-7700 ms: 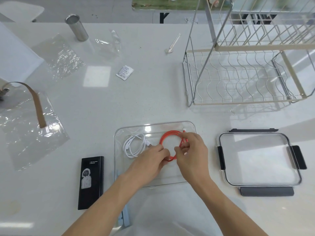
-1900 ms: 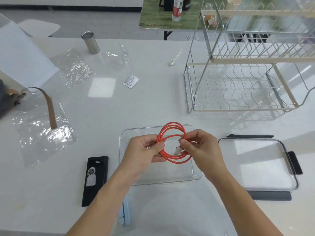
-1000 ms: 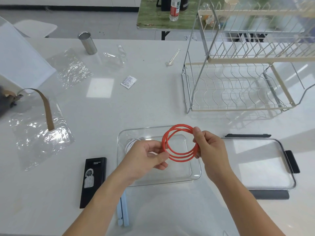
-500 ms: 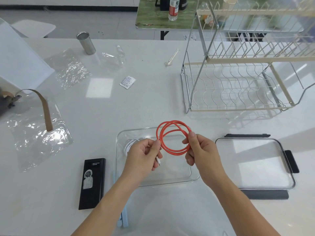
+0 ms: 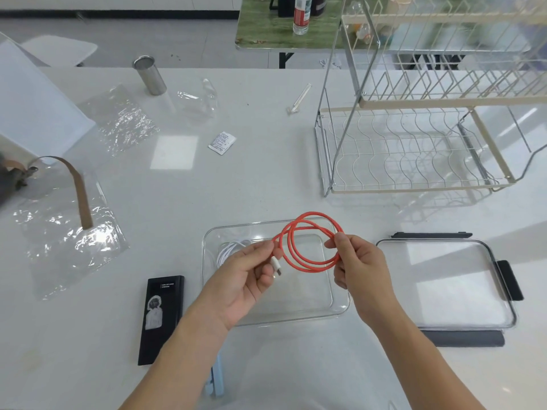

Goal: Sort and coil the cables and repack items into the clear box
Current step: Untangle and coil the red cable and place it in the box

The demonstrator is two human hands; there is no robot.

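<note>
left hand (image 5: 245, 279) + right hand (image 5: 359, 267) — pinch orange cable (image 5: 310, 241) coil — above clear box (image 5: 340, 303)

Wire dish rack (image 5: 414, 149) on counter (image 5: 251, 184) right; metal cup (image 5: 149, 75), crinkled plastic sheets (image 5: 124, 122), small white sachet (image 5: 222, 142) far left; brown strap (image 5: 78, 190) on plastic.

The place looked like a lab or test room set up for recording household tasks. A wide white table (image 5: 266, 179) held an unloaded wire dish rack (image 5: 414, 137), crumpled plastic bags (image 5: 124, 122) and a metal cup (image 5: 149, 75). Behind it stood a green-topped table (image 5: 266, 34) with a bottle (image 5: 302, 13), on a plain grey floor (image 5: 177, 39).
</note>
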